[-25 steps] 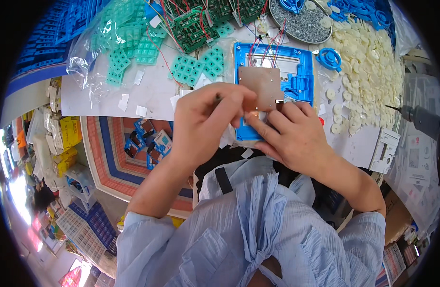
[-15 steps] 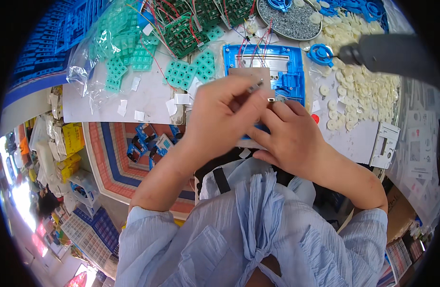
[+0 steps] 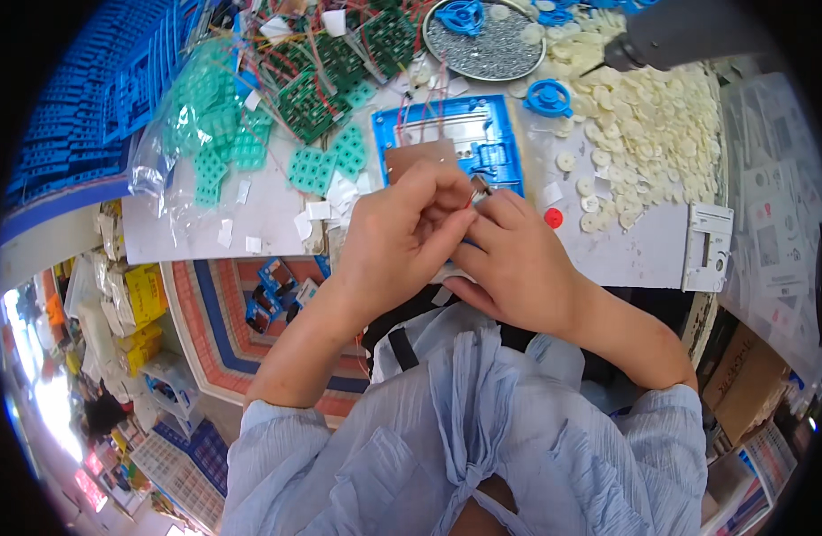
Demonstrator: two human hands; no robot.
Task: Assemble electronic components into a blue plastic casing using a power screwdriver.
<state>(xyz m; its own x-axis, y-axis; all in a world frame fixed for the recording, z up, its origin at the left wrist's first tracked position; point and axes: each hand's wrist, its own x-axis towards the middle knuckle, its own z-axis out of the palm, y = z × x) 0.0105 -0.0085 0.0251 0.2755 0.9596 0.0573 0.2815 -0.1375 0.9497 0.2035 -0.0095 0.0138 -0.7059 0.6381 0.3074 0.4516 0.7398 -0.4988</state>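
Counter (image 3: 630, 266): pale, spread in front of you. Pile of cream discs (image 3: 656, 134): covers the counter's far right area. Blue casing (image 3: 495, 154): lies on the counter just beyond your hands, its near edge partly hidden by them; red wires cross its far edge. Your left hand (image 3: 396, 237): fingers curled, thumb and forefinger close together near the casing's near edge; cannot tell what, if anything, they grip. Your right hand (image 3: 522, 259): just beside the left, fingers bent; cannot tell whether it grips anything. Round tray (image 3: 482, 79): beyond the casing, full of small grey pieces. Brown board (image 3: 420, 154): over the casing's left part, partly behind your left fingers. Blue ring (image 3: 548, 109): right of the casing. Small metallic part (image 3: 480, 186): at your right fingertips, too small to identify. Red disc (image 3: 554, 217): near your right hand.
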